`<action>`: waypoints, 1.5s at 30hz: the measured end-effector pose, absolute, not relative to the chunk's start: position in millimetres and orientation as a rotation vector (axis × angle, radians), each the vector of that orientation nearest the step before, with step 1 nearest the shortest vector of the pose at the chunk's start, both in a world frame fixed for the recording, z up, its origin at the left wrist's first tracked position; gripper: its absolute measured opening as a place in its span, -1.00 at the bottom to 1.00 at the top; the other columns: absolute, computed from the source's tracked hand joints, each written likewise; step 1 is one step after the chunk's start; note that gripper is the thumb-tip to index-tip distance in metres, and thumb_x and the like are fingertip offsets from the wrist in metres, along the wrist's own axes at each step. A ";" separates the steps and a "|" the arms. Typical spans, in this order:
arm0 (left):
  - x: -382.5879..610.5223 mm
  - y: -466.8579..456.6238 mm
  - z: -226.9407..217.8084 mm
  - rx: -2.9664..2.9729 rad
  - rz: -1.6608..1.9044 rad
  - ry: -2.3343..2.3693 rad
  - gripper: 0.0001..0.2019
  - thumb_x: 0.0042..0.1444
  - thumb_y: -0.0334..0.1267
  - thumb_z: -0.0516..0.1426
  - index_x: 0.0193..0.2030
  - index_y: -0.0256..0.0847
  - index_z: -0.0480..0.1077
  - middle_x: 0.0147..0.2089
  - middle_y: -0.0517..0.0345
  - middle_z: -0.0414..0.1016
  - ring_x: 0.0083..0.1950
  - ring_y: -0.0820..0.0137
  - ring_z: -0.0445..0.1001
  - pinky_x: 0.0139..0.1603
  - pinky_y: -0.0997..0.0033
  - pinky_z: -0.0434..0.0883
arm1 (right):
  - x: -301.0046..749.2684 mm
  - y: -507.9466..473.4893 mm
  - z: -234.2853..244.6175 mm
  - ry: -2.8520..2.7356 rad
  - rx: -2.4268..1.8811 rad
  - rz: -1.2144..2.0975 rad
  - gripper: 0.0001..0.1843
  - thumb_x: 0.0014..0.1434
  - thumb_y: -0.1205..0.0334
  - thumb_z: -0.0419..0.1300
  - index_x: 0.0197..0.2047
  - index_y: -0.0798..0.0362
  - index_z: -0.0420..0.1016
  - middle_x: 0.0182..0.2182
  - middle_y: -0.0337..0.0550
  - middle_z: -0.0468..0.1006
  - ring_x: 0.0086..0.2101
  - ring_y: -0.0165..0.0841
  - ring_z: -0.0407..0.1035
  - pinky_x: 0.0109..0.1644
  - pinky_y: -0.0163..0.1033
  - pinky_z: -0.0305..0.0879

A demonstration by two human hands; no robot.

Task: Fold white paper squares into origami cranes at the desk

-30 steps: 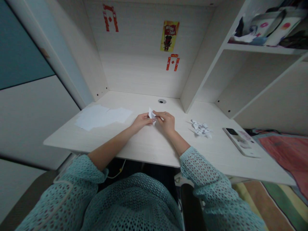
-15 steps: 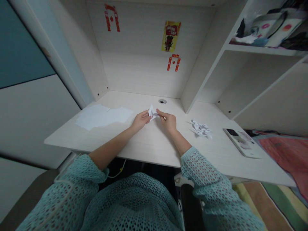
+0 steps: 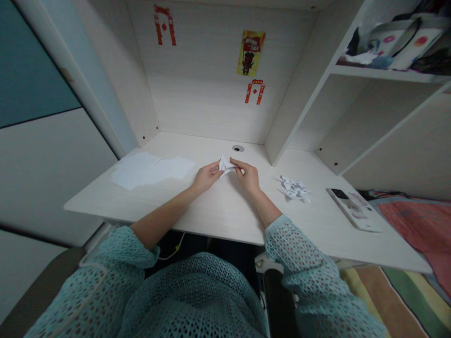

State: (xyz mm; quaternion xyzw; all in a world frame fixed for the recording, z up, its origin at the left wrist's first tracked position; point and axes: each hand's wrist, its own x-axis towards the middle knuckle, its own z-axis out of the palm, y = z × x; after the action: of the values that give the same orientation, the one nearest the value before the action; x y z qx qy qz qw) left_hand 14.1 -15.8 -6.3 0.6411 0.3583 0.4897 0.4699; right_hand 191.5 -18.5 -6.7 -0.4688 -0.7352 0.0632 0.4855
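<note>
A small piece of folded white paper [image 3: 224,164], with a pointed tip standing up, is held just above the desk between both hands. My left hand [image 3: 207,176] pinches its left side between thumb and fingers. On the other side, my right hand [image 3: 247,175] grips the paper's right part, thumb and forefinger closed on it. Fingers hide some of the folds. Right of my hands lies a small pile of folded white paper pieces [image 3: 295,188]. Flat sheets of white paper [image 3: 141,170] overlap on the left of the desk.
The white desk [image 3: 211,211] has a back panel and a round cable hole [image 3: 238,148]. A phone-like white device [image 3: 353,210] lies at the right, beside a red cloth [image 3: 419,230]. An upright divider [image 3: 294,94] rises behind the pile; bags [image 3: 405,40] fill a shelf above.
My right fingers have shifted slightly along the paper, and its right part now looks bent outward between my hands. The sheets and the pile have stayed put.
</note>
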 end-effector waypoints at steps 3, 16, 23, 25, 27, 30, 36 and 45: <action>13.3 -16.5 -4.0 1.565 1.236 0.889 -0.47 -0.06 -0.18 0.23 0.10 -0.24 0.35 0.05 -0.06 0.44 0.01 0.24 0.45 0.05 0.25 0.35 | 191.1 -18.9 -5.2 -1.809 -1.122 0.227 -0.58 0.08 0.23 0.19 0.05 -0.11 0.42 -0.06 -0.18 0.52 -0.14 -0.27 0.45 0.01 -0.12 0.33; 11.9 -23.5 -2.2 1.683 1.273 1.085 -0.51 -0.04 -0.27 0.21 0.10 -0.08 0.35 -0.03 0.09 0.51 -0.04 0.25 0.49 0.00 0.31 0.39 | 184.9 -23.5 -4.7 -1.809 -1.120 0.262 -0.59 0.07 0.06 0.21 0.00 -0.08 0.46 -0.09 -0.15 0.54 -0.13 -0.24 0.45 -0.01 -0.11 0.34; 11.2 -27.0 1.8 1.843 1.257 1.125 -0.52 -0.01 -0.23 0.19 0.12 -0.03 0.34 -0.08 0.13 0.53 -0.11 0.24 0.51 -0.05 0.29 0.41 | 185.0 -22.0 -5.3 -1.772 -1.108 0.190 -0.63 0.08 0.12 0.20 -0.01 -0.07 0.47 -0.14 -0.15 0.56 -0.20 -0.26 0.44 -0.07 -0.13 0.34; 11.2 -27.5 1.9 1.879 1.245 1.129 -0.52 0.00 -0.22 0.18 0.12 -0.03 0.34 -0.08 0.13 0.53 -0.12 0.25 0.51 -0.05 0.29 0.41 | 184.6 -21.9 -5.4 -1.751 -1.102 0.178 -0.64 0.07 0.11 0.21 -0.03 -0.05 0.48 -0.16 -0.15 0.57 -0.23 -0.28 0.44 -0.09 -0.14 0.34; 11.4 -27.2 1.2 1.872 1.252 1.123 -0.52 0.00 -0.21 0.18 0.12 -0.03 0.34 -0.08 0.13 0.53 -0.12 0.25 0.51 -0.05 0.28 0.41 | 183.9 -22.8 -4.9 -1.733 -1.108 0.176 -0.64 0.07 0.11 0.20 -0.03 -0.05 0.49 -0.18 -0.15 0.57 -0.26 -0.28 0.43 -0.11 -0.14 0.34; 11.5 -25.1 -1.2 1.863 1.260 1.120 -0.50 0.02 -0.19 0.16 0.15 -0.05 0.30 -0.02 0.12 0.50 -0.07 0.25 0.50 -0.05 0.28 0.42 | 182.6 -25.9 -3.2 -1.745 -1.108 0.190 -0.62 0.08 0.07 0.19 -0.02 -0.07 0.48 -0.18 -0.14 0.57 -0.25 -0.28 0.43 -0.11 -0.14 0.33; 12.0 -24.3 -3.0 1.887 1.276 1.122 -0.52 0.03 -0.19 0.15 0.14 -0.09 0.32 -0.03 0.11 0.50 -0.11 0.26 0.51 -0.09 0.32 0.45 | 181.6 -29.5 -0.8 -1.761 -1.106 0.160 -0.64 0.12 0.11 0.13 -0.01 -0.04 0.48 -0.22 -0.13 0.58 -0.25 -0.29 0.43 -0.12 -0.16 0.33; 13.4 -29.3 1.9 2.010 1.227 1.166 -0.55 0.08 -0.21 0.12 0.15 -0.06 0.30 -0.03 0.19 0.50 -0.14 0.35 0.53 -0.13 0.43 0.46 | 179.7 -29.5 -0.4 -1.757 -1.051 0.093 -0.68 0.12 0.17 0.13 -0.04 -0.06 0.48 -0.17 -0.19 0.57 -0.23 -0.30 0.42 -0.08 -0.14 0.33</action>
State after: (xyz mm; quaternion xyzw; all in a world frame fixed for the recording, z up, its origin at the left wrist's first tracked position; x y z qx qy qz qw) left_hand 13.4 -29.3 1.9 0.7398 0.4292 0.4516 0.2540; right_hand 179.7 -29.5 -0.4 -0.4383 -0.7326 0.0388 0.5193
